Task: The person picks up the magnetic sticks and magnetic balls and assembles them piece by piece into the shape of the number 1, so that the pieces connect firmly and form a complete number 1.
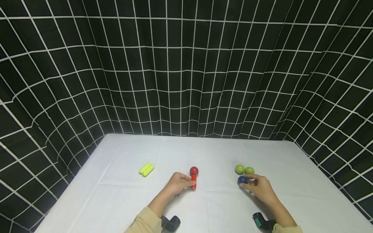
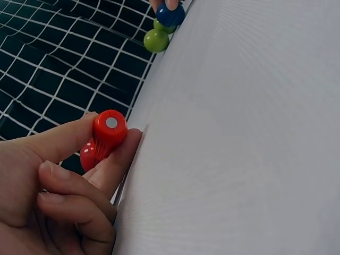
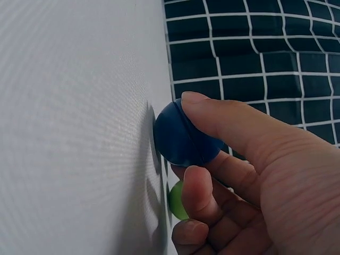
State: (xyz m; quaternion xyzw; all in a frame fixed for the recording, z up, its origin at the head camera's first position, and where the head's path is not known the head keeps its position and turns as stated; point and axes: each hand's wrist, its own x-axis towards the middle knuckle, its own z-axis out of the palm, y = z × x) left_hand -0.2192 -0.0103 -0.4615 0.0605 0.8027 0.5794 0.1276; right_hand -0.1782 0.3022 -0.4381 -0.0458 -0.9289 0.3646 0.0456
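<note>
My left hand (image 1: 180,183) pinches a red rod (image 1: 193,182) between thumb and fingers, near the middle of the table. A round grey spot marks the rod's near end in the left wrist view. Just beyond its far end is a red ball (image 1: 194,171), which appears to touch it. At the right, my right hand (image 1: 261,187) pinches a blue ball (image 3: 183,135) with a seam around it, low at the tabletop. Behind the blue ball sit two green balls (image 1: 240,169), side by side; fingers partly hide one in the right wrist view.
Two yellow-green rods (image 1: 146,169) lie side by side on the left of the white-covered table (image 1: 122,194). A black curtain with a white grid (image 1: 186,81) rises behind the table and along its sides. Both wrists carry dark camera mounts (image 1: 171,224).
</note>
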